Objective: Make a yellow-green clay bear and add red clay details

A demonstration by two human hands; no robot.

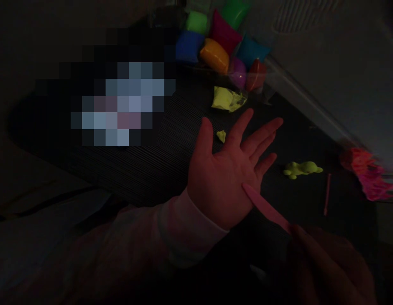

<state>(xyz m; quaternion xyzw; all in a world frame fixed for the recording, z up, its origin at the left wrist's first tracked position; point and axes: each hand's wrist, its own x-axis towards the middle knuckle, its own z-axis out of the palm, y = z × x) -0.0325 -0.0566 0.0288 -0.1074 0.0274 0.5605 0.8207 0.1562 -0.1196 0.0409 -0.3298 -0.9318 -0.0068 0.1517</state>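
Note:
Palm up, my left hand [228, 178] is open with its fingers spread over the dark table. My right hand [330, 258], in deep shadow at the lower right, is closed around a pink plastic modelling-clay knife [268, 207]. The knife's tip reaches the palm of my left hand; whether anything tiny lies under the tip is too dark to tell. Just beyond my left fingers is a small lump of yellow clay [221, 136]. To their right lies a yellow clay figure [302, 169], shaped like a little animal, with a thin pink stick tool [327, 194] near it.
An opened packet of yellow clay [227, 99] lies behind my left hand. Several coloured clay packets [215, 48] sit in clear plastic at the back of the dark table [142, 165]. Crumpled pink and orange material [368, 173] is at the right edge. A blurred patch covers the left.

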